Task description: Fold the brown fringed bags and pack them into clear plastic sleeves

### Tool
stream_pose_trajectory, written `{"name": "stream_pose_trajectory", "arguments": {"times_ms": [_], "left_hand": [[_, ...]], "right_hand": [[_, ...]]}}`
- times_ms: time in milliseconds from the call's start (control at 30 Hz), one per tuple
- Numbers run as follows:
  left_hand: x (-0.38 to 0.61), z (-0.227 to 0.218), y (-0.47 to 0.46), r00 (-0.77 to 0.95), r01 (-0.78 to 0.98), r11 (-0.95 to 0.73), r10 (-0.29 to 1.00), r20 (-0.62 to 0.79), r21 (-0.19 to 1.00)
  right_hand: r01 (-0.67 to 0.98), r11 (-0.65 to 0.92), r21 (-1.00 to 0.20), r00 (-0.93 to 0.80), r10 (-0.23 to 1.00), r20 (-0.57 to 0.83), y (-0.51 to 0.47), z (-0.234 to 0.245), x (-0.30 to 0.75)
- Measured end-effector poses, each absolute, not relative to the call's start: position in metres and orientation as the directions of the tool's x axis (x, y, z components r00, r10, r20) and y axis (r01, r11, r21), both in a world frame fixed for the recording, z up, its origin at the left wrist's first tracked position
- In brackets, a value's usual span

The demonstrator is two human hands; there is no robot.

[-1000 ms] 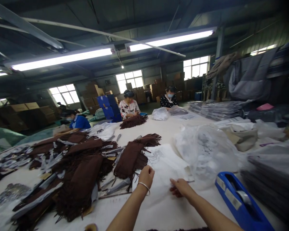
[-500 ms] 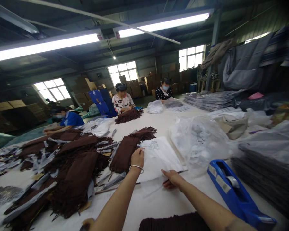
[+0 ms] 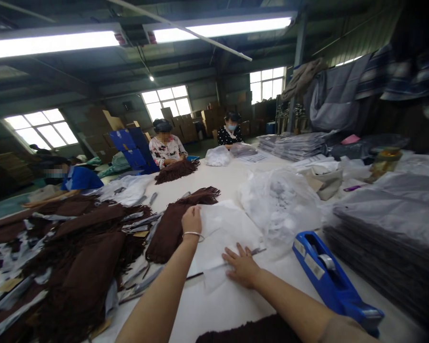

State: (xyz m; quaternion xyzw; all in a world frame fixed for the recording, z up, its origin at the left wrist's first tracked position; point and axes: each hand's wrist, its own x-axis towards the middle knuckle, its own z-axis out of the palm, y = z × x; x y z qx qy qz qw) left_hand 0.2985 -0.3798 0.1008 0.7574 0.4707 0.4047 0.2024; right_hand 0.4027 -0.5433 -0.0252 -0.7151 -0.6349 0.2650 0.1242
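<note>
My left hand (image 3: 191, 220) is closed on the far left corner of a white plastic bag (image 3: 225, 228) lying flat on the table (image 3: 232, 300). A silver bangle sits on that wrist. My right hand (image 3: 241, 267) lies flat with spread fingers on the bag's near edge, pressing it down. A folded brown fringed garment (image 3: 169, 224) lies just left of the bag, touching it. Another dark brown piece (image 3: 250, 331) shows at the bottom edge near my right forearm.
A blue tape dispenser (image 3: 331, 274) stands to the right. Behind the bag sits a crumpled clear plastic heap (image 3: 279, 202). Brown fringed garments (image 3: 78, 252) pile up at left, grey packed stacks (image 3: 389, 224) at right. Three other people (image 3: 166, 147) sit at the table's far side.
My left hand has pushed farther up the bag's left side. My right hand went from pinching the bag's edge to lying flat on it. The view has tilted downward.
</note>
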Motion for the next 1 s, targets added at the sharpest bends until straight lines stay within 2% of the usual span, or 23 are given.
{"name": "stream_pose_trajectory", "arguments": {"times_ms": [233,333,400,533,633,700,733,767,800,867,933,1000], "left_hand": [[0.283,0.182,-0.352,-0.078,0.385,-0.464,0.845,0.529,0.798],[0.263,0.196,-0.369,-0.18,0.253,-0.556,0.777,0.603,0.792],[0.248,0.194,-0.386,-0.193,0.24,-0.609,0.733,0.652,0.756],[0.222,0.174,-0.421,-0.02,0.401,-0.684,0.659,0.752,0.61],[0.208,0.155,-0.444,0.248,0.46,-0.816,0.498,0.831,0.351],[0.205,0.143,-0.46,0.456,0.453,-0.881,0.362,0.813,0.138],[0.206,0.138,-0.469,0.545,0.437,-0.899,0.303,0.782,0.044],[0.209,0.133,-0.479,0.616,0.415,-0.909,0.251,0.747,-0.036],[0.213,0.129,-0.49,0.672,0.389,-0.916,0.21,0.711,-0.098],[0.225,0.124,-0.512,0.763,0.334,-0.925,0.154,0.627,-0.179],[0.236,0.122,-0.532,0.84,0.311,-0.928,0.167,0.516,-0.205],[0.242,0.123,-0.545,0.885,0.369,-0.914,0.291,0.363,-0.168]], "right_hand": [[0.897,-0.203,-0.393,0.086,0.951,-0.296,-0.535,-0.032,0.397],[0.897,-0.234,-0.374,0.123,0.947,-0.297,-0.529,-0.028,0.388],[0.889,-0.25,-0.384,0.142,0.947,-0.287,-0.523,-0.021,0.381],[0.854,-0.195,-0.482,0.094,0.97,-0.226,-0.531,0.006,0.374],[0.81,-0.044,-0.584,-0.016,0.995,-0.098,-0.571,0.04,0.367],[0.769,0.154,-0.621,-0.102,0.988,0.119,-0.607,0.07,0.36],[0.746,0.319,-0.585,-0.136,0.932,0.335,-0.624,0.085,0.357],[0.751,0.443,-0.49,-0.139,0.831,0.539,-0.637,0.101,0.355],[0.805,0.452,-0.385,-0.106,0.748,0.655,-0.645,0.115,0.355],[0.936,0.238,-0.261,0.006,0.728,0.685,-0.647,0.135,0.362],[0.979,0.08,-0.188,0.047,0.808,0.587,-0.641,0.14,0.379],[0.991,-0.007,-0.134,0.07,0.882,0.466,-0.638,0.136,0.397]]}}
